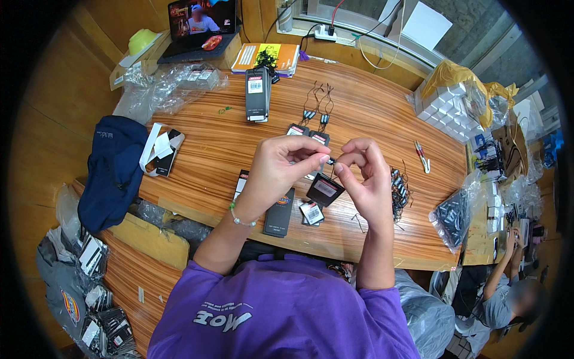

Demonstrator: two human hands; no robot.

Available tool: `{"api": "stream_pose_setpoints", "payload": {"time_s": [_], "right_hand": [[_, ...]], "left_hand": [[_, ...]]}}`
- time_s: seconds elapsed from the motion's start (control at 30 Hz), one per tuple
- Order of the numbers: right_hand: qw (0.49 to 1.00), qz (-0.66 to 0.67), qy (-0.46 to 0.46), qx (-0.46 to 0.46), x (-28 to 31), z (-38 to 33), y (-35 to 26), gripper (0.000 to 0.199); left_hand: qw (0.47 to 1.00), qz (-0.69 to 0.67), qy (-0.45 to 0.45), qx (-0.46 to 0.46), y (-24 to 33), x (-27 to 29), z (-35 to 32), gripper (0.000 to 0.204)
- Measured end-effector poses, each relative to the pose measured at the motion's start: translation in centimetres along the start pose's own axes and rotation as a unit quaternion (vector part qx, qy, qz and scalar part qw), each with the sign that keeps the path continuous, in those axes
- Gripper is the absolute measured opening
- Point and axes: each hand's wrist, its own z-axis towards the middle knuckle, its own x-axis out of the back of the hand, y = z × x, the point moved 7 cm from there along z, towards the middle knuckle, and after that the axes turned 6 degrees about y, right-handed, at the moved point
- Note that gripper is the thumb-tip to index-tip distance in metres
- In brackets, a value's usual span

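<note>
My left hand (281,164) and my right hand (366,173) meet above the middle of the wooden table (371,113), fingertips pinching a thin black string. A black hang tag (324,189) with a white label dangles from that string between both hands. Below the hands lie a long black tag (280,214) and a small black tag (311,212). More tags with strings attached (317,113) lie just beyond my hands. A heap of black string fasteners (399,186) sits right of my right hand.
A stack of black tags (258,94) stands at the far middle. A navy bag (113,170) lies left, clear plastic bags (161,87) behind it, a laptop (200,27) at the back. Small snips (422,157) lie right. Another person (508,287) sits at lower right.
</note>
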Motion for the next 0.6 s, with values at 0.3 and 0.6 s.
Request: {"api": "stream_pose_setpoints", "payload": {"time_s": [0.3,0.6], "right_hand": [[0.997,0.009,-0.046,-0.063,-0.3,1.4,-0.6,0.018],[0.974,0.177,-0.063,-0.127,-0.7,1.4,0.8,0.017]], "left_hand": [[0.996,0.049,-0.079,0.014,1.8,-0.1,2.3,0.013],[0.986,-0.045,-0.154,0.053,0.8,-0.5,2.9,0.011]]}}
